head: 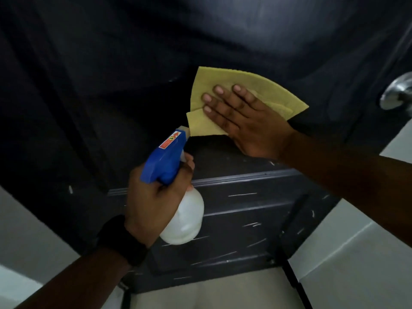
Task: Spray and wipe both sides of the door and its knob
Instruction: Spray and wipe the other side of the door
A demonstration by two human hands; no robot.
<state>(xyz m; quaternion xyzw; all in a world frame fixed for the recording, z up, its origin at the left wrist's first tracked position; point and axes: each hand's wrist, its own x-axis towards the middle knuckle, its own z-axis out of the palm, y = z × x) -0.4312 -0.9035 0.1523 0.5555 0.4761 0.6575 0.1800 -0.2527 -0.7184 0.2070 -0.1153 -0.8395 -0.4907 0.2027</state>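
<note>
Yellow cloth [231,94] sits flat under the right hand [243,121] — fingers straight, pressing it on the dark scuffed door [245,208]. Left hand [151,204] grips a white spray bottle [178,197] with a blue head — knob [396,92] far right.

Low in the middle, a pale floor [223,291], smooth and plain, edged on its right by a dark strip [295,284] slanting off toward the bottom edge. At the left, a pale wall [24,221], grey-white and dim; at the right, another pale surface [356,253] crossed by a faint bright seam, wall or floor hard to tell. Around the wrist at lower left, a broad black band [121,238], snug and matte, too dark for any detail.
</note>
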